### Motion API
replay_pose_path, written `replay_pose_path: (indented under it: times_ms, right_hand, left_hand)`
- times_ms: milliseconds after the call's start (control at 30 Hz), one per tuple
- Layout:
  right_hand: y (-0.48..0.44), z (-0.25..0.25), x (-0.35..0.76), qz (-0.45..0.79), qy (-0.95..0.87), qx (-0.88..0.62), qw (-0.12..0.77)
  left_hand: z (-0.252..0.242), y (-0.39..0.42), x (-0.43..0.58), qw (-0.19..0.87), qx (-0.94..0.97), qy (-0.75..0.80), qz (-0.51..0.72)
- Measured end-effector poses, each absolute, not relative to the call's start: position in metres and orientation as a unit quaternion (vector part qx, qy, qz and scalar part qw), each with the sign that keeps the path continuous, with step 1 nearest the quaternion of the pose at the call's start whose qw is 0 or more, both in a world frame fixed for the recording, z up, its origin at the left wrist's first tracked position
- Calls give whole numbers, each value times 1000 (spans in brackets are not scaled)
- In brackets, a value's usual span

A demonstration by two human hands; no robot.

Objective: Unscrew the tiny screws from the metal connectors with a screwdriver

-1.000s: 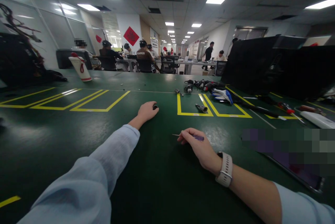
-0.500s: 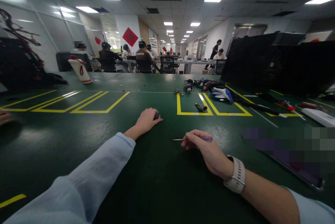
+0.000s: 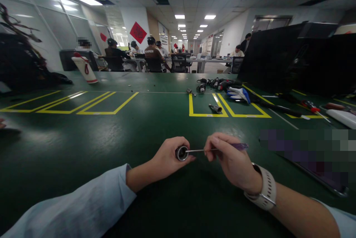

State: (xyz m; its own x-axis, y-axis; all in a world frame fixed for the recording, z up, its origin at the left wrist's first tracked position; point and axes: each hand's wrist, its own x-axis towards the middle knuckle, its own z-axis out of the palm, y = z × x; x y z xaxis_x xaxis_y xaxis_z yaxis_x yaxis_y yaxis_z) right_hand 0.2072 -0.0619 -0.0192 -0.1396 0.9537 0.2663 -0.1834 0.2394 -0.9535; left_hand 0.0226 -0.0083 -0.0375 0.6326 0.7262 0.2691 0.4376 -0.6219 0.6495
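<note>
My left hand (image 3: pixel 167 156) is closed around a small round metal part (image 3: pixel 181 153), its open end turned toward my right hand. My right hand (image 3: pixel 230 160) pinches a thin screwdriver with a purple handle (image 3: pixel 239 146); its metal shaft runs left and the tip sits in the mouth of the part. Both hands hover just above the dark green table (image 3: pixel 111 138), close to its near edge. A pale watch (image 3: pixel 264 193) is on my right wrist.
Yellow tape boxes mark the table; one holds a small metal cylinder (image 3: pixel 215 108). Drill parts (image 3: pixel 211 83) and a blue-white glove (image 3: pixel 237 94) lie behind it. Black monitors (image 3: pixel 292 60) stand right, a white bottle (image 3: pixel 85 69) far left. Another person's fingers (image 3: pixel 1 123) show at the left edge.
My left hand picked the metal part off the table and drew it back toward me. My right hand lifted the screwdriver and brought its tip to the part.
</note>
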Motion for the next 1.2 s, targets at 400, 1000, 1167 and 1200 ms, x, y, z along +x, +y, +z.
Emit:
replay_pose_path:
  times_ms: [400,1000,1167,1200]
  right_hand:
    - [-75,-16,196,265,-772,-412,405]
    - [-66,-26,197,445,-631,-413,483]
    - [-66,-25,197,473,-615,-418,472]
    - [-64,-25,196,510,-579,-412,484]
  left_hand:
    - [-43,-6,26,198,896,334,216]
    - [-43,-6,27,179,893,353,214]
    - [-45,-7,25,167,907,328,204]
    - [-45,-7,25,171,908,322,208]
